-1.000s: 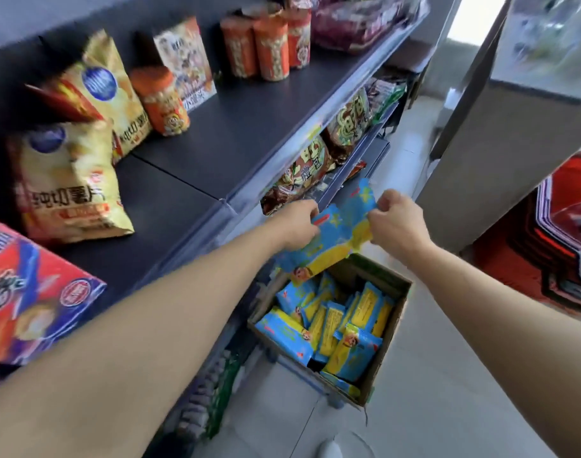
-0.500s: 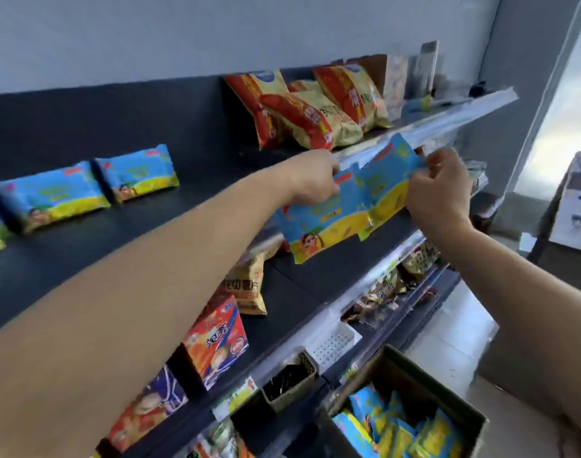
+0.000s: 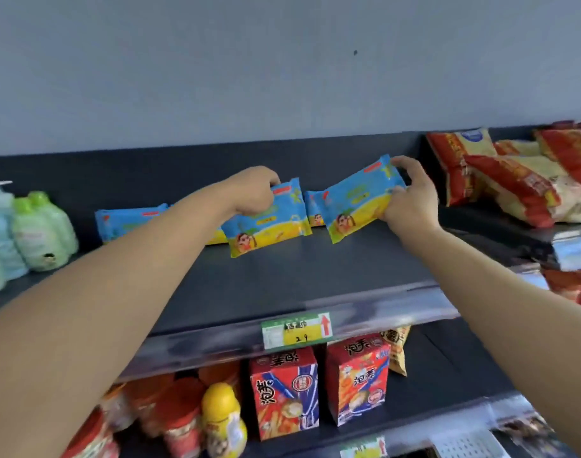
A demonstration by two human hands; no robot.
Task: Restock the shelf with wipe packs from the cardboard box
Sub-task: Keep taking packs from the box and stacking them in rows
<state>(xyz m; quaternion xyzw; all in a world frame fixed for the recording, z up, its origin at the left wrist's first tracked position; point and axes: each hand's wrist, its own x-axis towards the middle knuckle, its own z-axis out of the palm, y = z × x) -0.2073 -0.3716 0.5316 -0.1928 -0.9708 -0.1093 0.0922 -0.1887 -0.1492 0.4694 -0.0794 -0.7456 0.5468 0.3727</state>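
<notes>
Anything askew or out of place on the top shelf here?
Only the wipe pack in the right hand: it is tilted, right end raised, not yet set down. The left hand's pack stands nearly level.

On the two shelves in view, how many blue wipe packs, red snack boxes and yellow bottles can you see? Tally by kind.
Blue wipe packs: 4 (left-hand pack, right-hand pack, two shelf packs; more may be hidden)
Red snack boxes: 2
Yellow bottle: 1
Total: 7
</notes>
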